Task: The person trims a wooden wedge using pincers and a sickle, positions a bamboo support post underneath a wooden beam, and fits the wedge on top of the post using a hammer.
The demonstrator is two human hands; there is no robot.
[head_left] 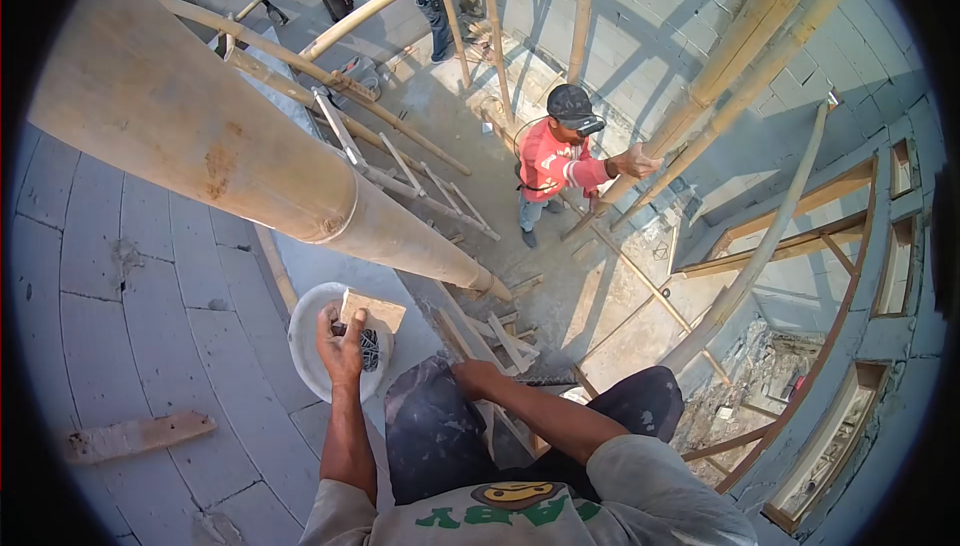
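My left hand (342, 348) is closed on a short flat wood block (374, 310), with the thumb across its near face. Hand and block are over a round white bucket (306, 358). Dark grey nails (370, 350) show inside that bucket. My right arm crosses over my dark, dusty trousers (432, 426), and my right hand (476, 376) lies by my knee. Its fingers are hidden, so I cannot see whether it holds anything.
A thick bamboo pole (270, 166) slants close on my left. Below stands a person in a red shirt (548, 161), one hand raised beside bamboo props (720, 76). Another person (430, 6) stands farther back. A wood piece (140, 436) lies on the block wall (200, 366).
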